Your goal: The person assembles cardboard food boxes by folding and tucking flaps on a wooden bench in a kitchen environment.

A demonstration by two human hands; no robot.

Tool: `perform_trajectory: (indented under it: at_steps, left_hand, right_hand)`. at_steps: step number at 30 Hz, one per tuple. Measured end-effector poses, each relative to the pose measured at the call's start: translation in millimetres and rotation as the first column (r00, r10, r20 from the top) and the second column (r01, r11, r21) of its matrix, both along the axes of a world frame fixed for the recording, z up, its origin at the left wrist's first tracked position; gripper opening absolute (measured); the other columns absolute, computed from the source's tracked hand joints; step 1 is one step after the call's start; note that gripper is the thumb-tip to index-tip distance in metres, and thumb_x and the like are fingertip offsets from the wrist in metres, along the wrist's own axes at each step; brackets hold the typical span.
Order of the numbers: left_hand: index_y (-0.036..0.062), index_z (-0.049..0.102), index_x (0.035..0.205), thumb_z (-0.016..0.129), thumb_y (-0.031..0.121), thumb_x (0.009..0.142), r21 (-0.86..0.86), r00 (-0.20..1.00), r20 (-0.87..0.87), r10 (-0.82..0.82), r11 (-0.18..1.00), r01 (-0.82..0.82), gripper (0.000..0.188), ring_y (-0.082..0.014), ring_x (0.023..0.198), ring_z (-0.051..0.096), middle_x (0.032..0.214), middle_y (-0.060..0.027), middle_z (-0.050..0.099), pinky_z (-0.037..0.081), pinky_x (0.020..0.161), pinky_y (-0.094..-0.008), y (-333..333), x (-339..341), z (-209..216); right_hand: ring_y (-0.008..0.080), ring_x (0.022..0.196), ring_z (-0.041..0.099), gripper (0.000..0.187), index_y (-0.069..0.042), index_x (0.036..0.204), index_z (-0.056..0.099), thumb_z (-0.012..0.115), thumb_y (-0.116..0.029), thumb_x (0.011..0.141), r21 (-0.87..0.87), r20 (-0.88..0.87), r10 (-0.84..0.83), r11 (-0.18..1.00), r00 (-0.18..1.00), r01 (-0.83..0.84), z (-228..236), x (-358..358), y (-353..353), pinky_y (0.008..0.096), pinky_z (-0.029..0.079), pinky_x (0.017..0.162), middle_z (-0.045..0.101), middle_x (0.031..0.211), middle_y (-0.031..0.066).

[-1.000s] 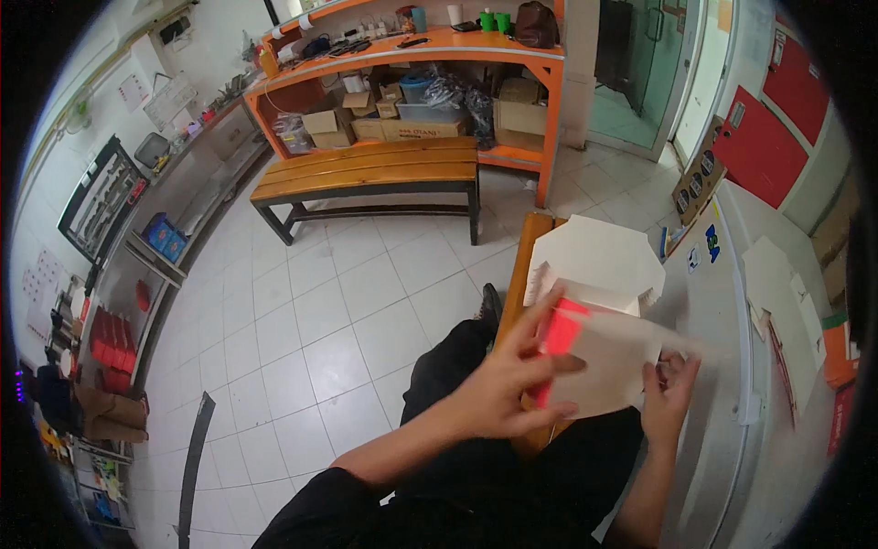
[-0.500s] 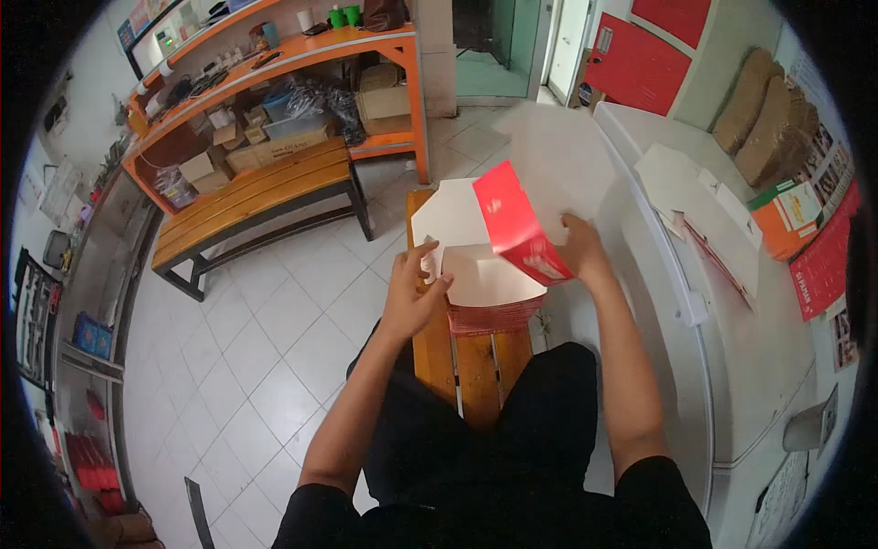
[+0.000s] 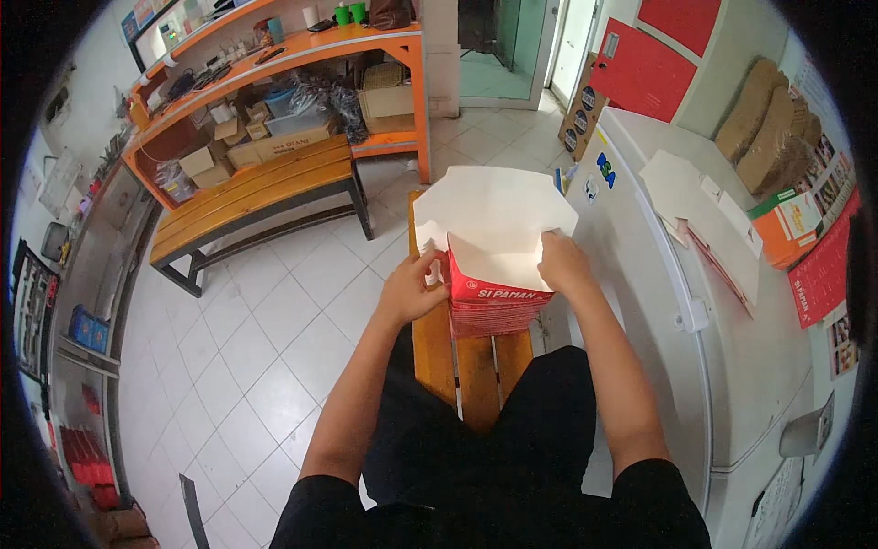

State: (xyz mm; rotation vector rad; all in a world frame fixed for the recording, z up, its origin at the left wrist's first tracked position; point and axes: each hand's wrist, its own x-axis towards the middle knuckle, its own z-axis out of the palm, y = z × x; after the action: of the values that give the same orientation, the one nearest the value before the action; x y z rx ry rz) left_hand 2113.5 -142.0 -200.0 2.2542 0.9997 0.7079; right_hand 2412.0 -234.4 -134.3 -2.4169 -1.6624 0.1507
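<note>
A red and white cardboard food box sits on a stack of nested red boxes on the wooden bench between my knees. Its white inside faces up, and the wide lid flap stands raised at the far side. My left hand is closed in a pinch on the white side flap at the box's left. At the right wall my right hand is closed on the edge, fingers curled inward.
Close on my right is a white freezer with an unfolded white carton and an orange packet on top. Another slatted bench stands to the left, before orange shelving with cardboard boxes.
The red front panel, earlier lifted and tilted at the right, now sits upright at the near side of the box. My right hand has moved left and inward to the right wall.
</note>
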Motion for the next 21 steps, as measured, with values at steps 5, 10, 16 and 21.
perform_trajectory:
  at_steps: [5,10,16,21]
  left_hand:
    - [0.0158,0.054,0.147,0.072,0.015,0.086,-0.354,0.956,0.294,0.024,0.931,0.086,0.063,-0.0390,0.098,0.073,0.107,-0.0250,0.071,0.060,0.086,-0.0412,-26.1,18.9,14.9]
    - [0.0096,0.068,0.134,0.061,-0.003,0.093,-0.071,0.929,0.365,-0.066,0.993,0.098,0.043,-0.0390,0.119,0.070,0.117,-0.0283,0.073,0.058,0.095,-0.0381,-43.9,15.1,1.2]
    - [0.0005,0.074,0.123,0.063,0.004,0.098,-0.065,0.919,0.395,-0.016,0.997,0.045,0.028,-0.0373,0.129,0.066,0.128,-0.0288,0.070,0.055,0.098,-0.0381,-47.9,13.2,-15.1]
    - [-0.0002,0.063,0.139,0.069,0.015,0.098,-0.076,0.938,0.344,0.035,0.997,-0.010,0.045,-0.0360,0.119,0.071,0.125,-0.0271,0.071,0.057,0.095,-0.0393,-54.7,19.6,9.1]
  right_hand:
    - [0.0479,0.109,0.069,0.024,0.001,0.110,0.065,0.062,-0.003,0.087,0.026,-0.011,0.006,1.000,1.000,-0.006,-22.1,20.7,9.0,0.0550,0.056,0.095,0.070,0.111,0.0304]
    - [0.0508,0.104,0.069,0.024,0.004,0.108,0.065,0.062,0.000,0.085,0.061,-0.082,-0.044,0.997,0.996,0.049,-9.2,1.2,7.6,0.0555,0.056,0.094,0.071,0.109,0.0320]
    - [0.0483,0.106,0.070,0.021,0.004,0.104,0.068,0.062,-0.007,0.087,0.078,-0.089,-0.042,0.996,0.995,0.049,-18.3,-0.1,8.9,0.0542,0.056,0.095,0.070,0.116,0.0306]
    - [0.0447,0.103,0.071,0.026,0.001,0.107,0.070,0.066,-0.018,0.091,0.135,-0.054,-0.104,0.985,0.993,0.110,-7.5,-19.1,-7.3,0.0534,0.057,0.089,0.071,0.112,0.0265]
